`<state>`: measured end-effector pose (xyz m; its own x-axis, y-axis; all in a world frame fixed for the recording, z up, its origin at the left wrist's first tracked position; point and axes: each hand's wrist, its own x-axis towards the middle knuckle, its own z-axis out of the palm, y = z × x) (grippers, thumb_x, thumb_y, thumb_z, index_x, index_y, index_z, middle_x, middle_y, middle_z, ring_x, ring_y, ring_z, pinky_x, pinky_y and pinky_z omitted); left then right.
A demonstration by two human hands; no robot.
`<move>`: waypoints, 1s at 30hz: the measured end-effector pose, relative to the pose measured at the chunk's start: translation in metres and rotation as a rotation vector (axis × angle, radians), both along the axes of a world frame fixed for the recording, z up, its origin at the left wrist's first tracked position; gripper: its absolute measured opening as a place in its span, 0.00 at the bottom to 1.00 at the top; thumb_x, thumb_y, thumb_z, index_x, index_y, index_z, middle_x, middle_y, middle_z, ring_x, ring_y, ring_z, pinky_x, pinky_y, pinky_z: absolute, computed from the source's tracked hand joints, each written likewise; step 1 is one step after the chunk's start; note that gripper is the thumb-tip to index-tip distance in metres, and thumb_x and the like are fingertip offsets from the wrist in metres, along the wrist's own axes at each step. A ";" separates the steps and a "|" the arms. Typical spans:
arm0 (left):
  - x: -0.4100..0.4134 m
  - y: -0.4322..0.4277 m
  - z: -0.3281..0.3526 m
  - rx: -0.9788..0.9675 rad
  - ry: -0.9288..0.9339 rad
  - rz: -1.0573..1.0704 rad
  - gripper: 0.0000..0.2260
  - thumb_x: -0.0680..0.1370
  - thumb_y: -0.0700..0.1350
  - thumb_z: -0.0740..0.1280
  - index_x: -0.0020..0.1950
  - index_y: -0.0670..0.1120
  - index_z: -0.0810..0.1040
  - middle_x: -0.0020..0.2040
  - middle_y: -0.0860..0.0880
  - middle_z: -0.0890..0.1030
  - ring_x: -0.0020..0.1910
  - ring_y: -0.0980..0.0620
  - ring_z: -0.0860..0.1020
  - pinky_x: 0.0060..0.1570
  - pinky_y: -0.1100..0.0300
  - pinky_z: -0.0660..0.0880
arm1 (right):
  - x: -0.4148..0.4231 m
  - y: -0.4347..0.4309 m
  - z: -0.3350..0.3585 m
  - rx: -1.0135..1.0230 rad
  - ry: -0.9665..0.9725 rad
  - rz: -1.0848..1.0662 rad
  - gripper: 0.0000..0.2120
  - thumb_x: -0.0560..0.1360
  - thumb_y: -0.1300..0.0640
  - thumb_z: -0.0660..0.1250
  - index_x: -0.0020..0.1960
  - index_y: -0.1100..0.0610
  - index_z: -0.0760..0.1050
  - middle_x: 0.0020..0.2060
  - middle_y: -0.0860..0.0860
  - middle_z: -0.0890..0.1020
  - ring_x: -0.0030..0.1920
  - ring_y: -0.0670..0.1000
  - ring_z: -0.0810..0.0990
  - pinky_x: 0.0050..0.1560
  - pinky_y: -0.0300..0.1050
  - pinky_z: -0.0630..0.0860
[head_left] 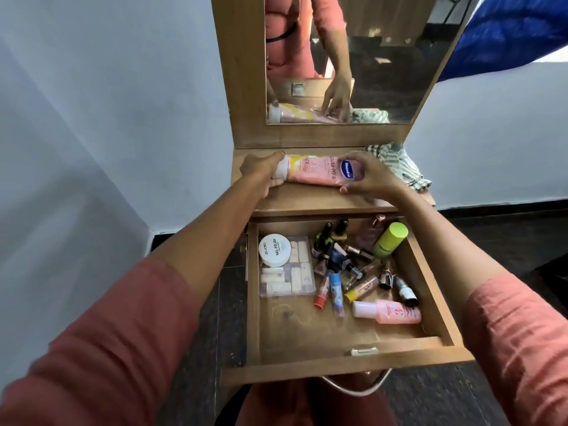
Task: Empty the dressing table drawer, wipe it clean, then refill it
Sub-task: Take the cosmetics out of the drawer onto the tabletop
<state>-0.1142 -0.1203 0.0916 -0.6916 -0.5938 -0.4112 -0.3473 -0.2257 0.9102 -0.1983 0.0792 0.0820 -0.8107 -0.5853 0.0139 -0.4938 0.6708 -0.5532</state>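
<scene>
Both hands grip a glossy pink plastic lotion tube (319, 173) lying along the wooden tabletop's (307, 199) back edge: left hand (261, 173) curled round its white cap, right hand (365, 176) round its base.

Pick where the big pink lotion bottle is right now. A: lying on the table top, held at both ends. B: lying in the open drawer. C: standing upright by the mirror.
A: the pink lotion bottle lies on its side on the table top, left hand gripping its cap end, right hand its other end.
</scene>
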 end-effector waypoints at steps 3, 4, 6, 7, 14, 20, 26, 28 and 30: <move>-0.011 0.000 -0.002 0.004 0.019 -0.002 0.20 0.75 0.49 0.68 0.62 0.39 0.73 0.61 0.43 0.76 0.48 0.48 0.79 0.34 0.61 0.81 | -0.009 -0.006 -0.006 0.005 0.121 -0.009 0.23 0.71 0.63 0.69 0.65 0.60 0.71 0.49 0.53 0.71 0.49 0.49 0.68 0.41 0.29 0.62; -0.015 0.000 -0.004 -0.011 0.025 0.007 0.20 0.75 0.49 0.68 0.63 0.39 0.73 0.61 0.44 0.76 0.50 0.47 0.79 0.41 0.58 0.81 | -0.012 -0.008 -0.008 -0.022 0.137 -0.029 0.22 0.71 0.64 0.69 0.65 0.61 0.72 0.50 0.54 0.73 0.50 0.51 0.71 0.43 0.29 0.64; -0.021 0.001 -0.005 -0.088 0.017 0.023 0.21 0.75 0.50 0.67 0.63 0.39 0.72 0.61 0.45 0.75 0.54 0.46 0.78 0.51 0.55 0.79 | -0.017 -0.010 -0.011 -0.067 0.163 -0.058 0.21 0.71 0.66 0.69 0.63 0.64 0.73 0.57 0.59 0.77 0.57 0.57 0.74 0.55 0.38 0.68; -0.024 0.002 -0.006 -0.143 0.011 0.023 0.21 0.76 0.50 0.66 0.63 0.39 0.72 0.61 0.45 0.76 0.55 0.46 0.77 0.54 0.54 0.77 | -0.019 -0.010 -0.012 -0.078 0.175 -0.069 0.21 0.71 0.66 0.69 0.63 0.64 0.73 0.59 0.61 0.76 0.59 0.58 0.74 0.58 0.41 0.67; -0.031 0.012 -0.007 -0.377 0.038 0.037 0.16 0.79 0.47 0.62 0.60 0.38 0.77 0.60 0.42 0.79 0.57 0.46 0.77 0.54 0.58 0.73 | -0.029 -0.011 -0.017 -0.069 0.234 -0.109 0.19 0.71 0.68 0.68 0.62 0.66 0.74 0.57 0.63 0.76 0.58 0.60 0.74 0.59 0.42 0.67; -0.029 0.018 -0.006 -0.374 0.089 0.052 0.11 0.78 0.41 0.63 0.57 0.39 0.78 0.59 0.43 0.79 0.57 0.49 0.76 0.51 0.63 0.71 | -0.024 -0.011 -0.020 -0.042 0.282 -0.099 0.19 0.73 0.68 0.64 0.63 0.67 0.72 0.60 0.62 0.75 0.60 0.60 0.73 0.60 0.44 0.66; -0.014 0.024 -0.003 -0.295 0.130 0.079 0.17 0.77 0.37 0.63 0.65 0.39 0.72 0.62 0.44 0.76 0.60 0.49 0.75 0.58 0.63 0.71 | -0.005 -0.005 -0.015 -0.059 0.344 -0.102 0.18 0.74 0.68 0.61 0.64 0.66 0.70 0.63 0.61 0.73 0.64 0.59 0.71 0.63 0.44 0.66; -0.006 0.028 -0.003 -0.326 0.176 0.108 0.15 0.76 0.35 0.63 0.63 0.38 0.73 0.59 0.42 0.78 0.55 0.51 0.76 0.55 0.64 0.72 | 0.005 0.001 -0.011 -0.074 0.361 -0.099 0.15 0.74 0.68 0.62 0.61 0.66 0.73 0.60 0.61 0.75 0.61 0.59 0.73 0.60 0.43 0.67; 0.008 0.039 -0.005 -0.432 0.238 0.103 0.12 0.75 0.33 0.62 0.58 0.37 0.75 0.56 0.41 0.78 0.49 0.55 0.74 0.49 0.68 0.71 | 0.024 0.011 -0.006 -0.083 0.350 -0.081 0.12 0.74 0.68 0.63 0.57 0.66 0.76 0.55 0.61 0.78 0.55 0.56 0.75 0.53 0.40 0.68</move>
